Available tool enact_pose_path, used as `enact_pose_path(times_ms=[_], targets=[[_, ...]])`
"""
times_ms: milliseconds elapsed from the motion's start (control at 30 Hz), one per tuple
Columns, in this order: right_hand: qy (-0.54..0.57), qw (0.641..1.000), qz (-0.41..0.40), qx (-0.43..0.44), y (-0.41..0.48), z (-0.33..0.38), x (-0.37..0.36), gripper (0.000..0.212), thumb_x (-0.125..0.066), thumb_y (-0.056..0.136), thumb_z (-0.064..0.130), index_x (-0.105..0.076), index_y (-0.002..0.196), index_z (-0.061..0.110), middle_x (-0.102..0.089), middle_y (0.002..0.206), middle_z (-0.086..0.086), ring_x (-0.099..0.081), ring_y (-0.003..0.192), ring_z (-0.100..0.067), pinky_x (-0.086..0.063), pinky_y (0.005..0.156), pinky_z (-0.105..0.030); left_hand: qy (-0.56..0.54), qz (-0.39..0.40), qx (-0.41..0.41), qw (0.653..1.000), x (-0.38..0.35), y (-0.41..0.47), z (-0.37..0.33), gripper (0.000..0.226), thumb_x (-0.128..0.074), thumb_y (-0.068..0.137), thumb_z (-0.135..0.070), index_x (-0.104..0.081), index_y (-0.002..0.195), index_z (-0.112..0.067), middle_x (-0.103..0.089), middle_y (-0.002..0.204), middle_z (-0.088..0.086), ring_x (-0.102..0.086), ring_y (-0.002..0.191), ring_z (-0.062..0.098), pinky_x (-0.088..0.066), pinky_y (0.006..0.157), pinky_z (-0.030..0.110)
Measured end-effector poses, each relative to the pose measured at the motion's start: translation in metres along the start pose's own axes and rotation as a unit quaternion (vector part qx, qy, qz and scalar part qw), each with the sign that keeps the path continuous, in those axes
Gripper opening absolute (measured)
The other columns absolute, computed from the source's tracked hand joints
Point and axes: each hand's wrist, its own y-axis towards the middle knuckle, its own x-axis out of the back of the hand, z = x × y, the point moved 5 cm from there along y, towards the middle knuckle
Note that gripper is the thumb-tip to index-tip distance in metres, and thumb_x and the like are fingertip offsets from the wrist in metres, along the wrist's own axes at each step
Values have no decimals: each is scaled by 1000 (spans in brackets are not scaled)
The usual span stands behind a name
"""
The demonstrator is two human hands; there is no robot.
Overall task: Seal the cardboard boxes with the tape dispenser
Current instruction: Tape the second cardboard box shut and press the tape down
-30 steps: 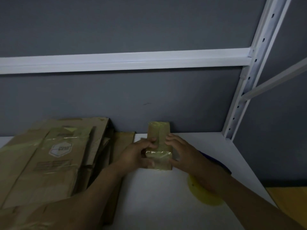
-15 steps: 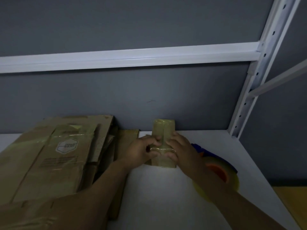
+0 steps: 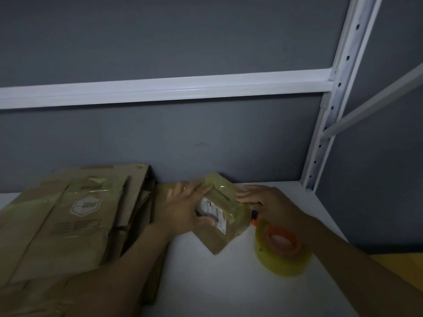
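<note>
A small cardboard box [image 3: 225, 232] wrapped in yellowish tape, with a white label on its near face, is tilted up on one corner on the white shelf [image 3: 217, 287]. My left hand [image 3: 185, 211] grips its left side, thumb over the label. My right hand [image 3: 272, 207] rests with straight fingers against the box's right edge. The tape dispenser [image 3: 280, 248], an orange core with a yellowish roll and a blue part, lies just right of the box, partly under my right wrist.
A stack of flattened cardboard boxes [image 3: 68, 223] fills the shelf's left side, against the grey back wall. A white perforated upright [image 3: 329, 115] and a horizontal rail [image 3: 160, 88] frame the shelf. A yellow surface [image 3: 405, 264] shows at the lower right.
The small box was lying flat under both hands; now it is turned and tipped up, showing its label. My right hand has slid off to its right edge, uncovering the tape roll.
</note>
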Motion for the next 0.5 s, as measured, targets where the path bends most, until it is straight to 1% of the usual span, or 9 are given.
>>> enact_pose_path(times_ms=[33,67,167,233,300,333,400,433,500], targets=[[-13,1000,9,-15,-1,0,1,39,-66,83,-4,-67,118,14,-55,124,13,-41,131,-14,-33,109,-26,25,15,22,999,-4,-1,0,108,-25,52,-100,-31,145,-44,-24,154,-9,-21,135,21,-22,106,39],[-29,999,4,-30,-1,-1,-1,40,-68,83,-2,-66,118,18,-55,128,12,-38,134,-15,-33,111,-29,49,2,37,998,-4,-4,-2,99,-27,57,-97,-36,141,-45,-31,148,-6,-24,132,22,-24,103,40],[-107,990,-33,-84,1,2,0,37,-64,87,7,-68,116,30,-54,136,8,-34,138,-14,-28,114,-33,86,-92,24,992,4,-15,-16,73,-38,71,-84,-63,120,-36,-54,116,1,-44,110,24,-31,92,44],[-160,980,-33,-117,3,7,0,34,-55,93,16,-65,119,36,-50,140,12,-31,140,-13,-25,115,-34,89,-156,-4,984,7,-23,-25,67,-39,76,-80,-70,111,-31,-59,101,0,-53,97,22,-31,88,41],[-167,977,-21,-131,6,14,-4,35,-43,98,27,-59,128,35,-42,146,14,-25,142,-13,-18,117,-33,86,-193,-38,977,12,-26,-34,67,-40,78,-78,-70,111,-28,-61,93,-2,-57,87,20,-38,82,39],[-183,976,-4,-121,7,20,-11,41,-33,98,34,-53,134,34,-39,148,14,-21,144,-13,-14,118,-33,85,-204,-51,974,14,-25,-35,70,-41,78,-78,-69,114,-26,-61,90,-2,-56,85,20,-39,78,37],[-254,964,29,-74,10,34,-28,56,-15,96,44,-46,140,31,-38,149,14,-22,144,-14,-12,117,-37,104,-176,-57,977,11,-19,-34,80,-41,75,-81,-66,122,-21,-61,97,3,-52,91,23,-35,79,36],[-286,956,40,-48,8,38,-37,61,-8,97,47,-49,137,30,-44,146,11,-31,141,-16,-18,116,-39,118,-135,-57,982,6,-15,-32,85,-40,75,-82,-64,126,-18,-62,109,9,-51,101,26,-36,85,38],[-312,947,60,-48,5,35,-51,68,-2,99,49,-59,129,27,-55,136,8,-48,130,-18,-29,112,-40,109,-46,-61,991,-7,-9,-24,94,-30,80,-83,-55,135,-11,-52,140,15,-43,131,33,-38,107,46]])
